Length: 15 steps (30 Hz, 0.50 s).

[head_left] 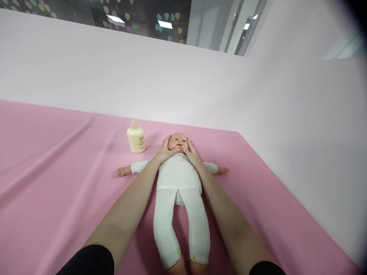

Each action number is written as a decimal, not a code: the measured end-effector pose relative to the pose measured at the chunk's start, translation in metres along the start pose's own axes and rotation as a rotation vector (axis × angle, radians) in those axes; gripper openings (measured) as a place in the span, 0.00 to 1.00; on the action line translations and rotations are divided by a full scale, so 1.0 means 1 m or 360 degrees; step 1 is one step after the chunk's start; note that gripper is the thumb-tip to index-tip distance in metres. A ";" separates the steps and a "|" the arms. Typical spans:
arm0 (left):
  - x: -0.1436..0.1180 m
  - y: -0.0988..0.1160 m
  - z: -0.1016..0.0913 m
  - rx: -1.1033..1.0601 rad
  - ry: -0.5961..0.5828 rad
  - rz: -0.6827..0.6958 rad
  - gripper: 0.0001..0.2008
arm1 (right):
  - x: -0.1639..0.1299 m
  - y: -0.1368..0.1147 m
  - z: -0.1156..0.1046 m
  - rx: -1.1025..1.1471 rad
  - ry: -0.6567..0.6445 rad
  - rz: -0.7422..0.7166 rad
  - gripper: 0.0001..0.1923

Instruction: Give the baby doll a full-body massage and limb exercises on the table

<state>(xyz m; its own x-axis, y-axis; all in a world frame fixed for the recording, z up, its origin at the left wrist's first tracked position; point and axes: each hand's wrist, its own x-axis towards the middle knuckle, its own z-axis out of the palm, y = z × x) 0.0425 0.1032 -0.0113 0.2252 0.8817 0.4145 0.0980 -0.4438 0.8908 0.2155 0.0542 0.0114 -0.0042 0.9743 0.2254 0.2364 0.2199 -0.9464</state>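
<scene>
Doll [179, 173] lying face up on the pink sheet [57, 160]. Left hand [165, 149] and right hand [191, 152] cup its head, fingers curved against the cheeks. Cream pump bottle [135, 137] upright near the head, contents not visible.

Doll [179, 179]: head smooth plastic w/ slight sheen, body in soft matt white cloth. Sheet [57, 160] underneath: pink fabric, smooth w/ faint satin sheen, few long creases. Pump bottle [135, 139]: cream plastic, semi-glossy. Wall [143, 84] behind looks matt, plain. Window glass up top reflective
</scene>
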 end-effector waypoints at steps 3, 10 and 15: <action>0.000 0.001 0.000 -0.0001 0.0000 -0.0008 0.53 | -0.003 -0.003 0.001 0.0058 -0.0043 0.0011 0.53; 0.000 0.004 -0.003 -0.0060 -0.0066 -0.0060 0.55 | -0.001 0.001 0.003 0.0220 -0.0113 0.0091 0.58; -0.001 0.008 -0.004 -0.0104 -0.0054 -0.0122 0.56 | -0.001 0.000 0.005 0.0305 -0.0116 0.0081 0.60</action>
<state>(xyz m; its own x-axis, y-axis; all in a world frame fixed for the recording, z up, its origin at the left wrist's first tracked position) 0.0396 0.0990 -0.0041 0.2521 0.9064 0.3390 0.0528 -0.3626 0.9304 0.2111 0.0534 0.0098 -0.0689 0.9838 0.1657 0.0493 0.1693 -0.9843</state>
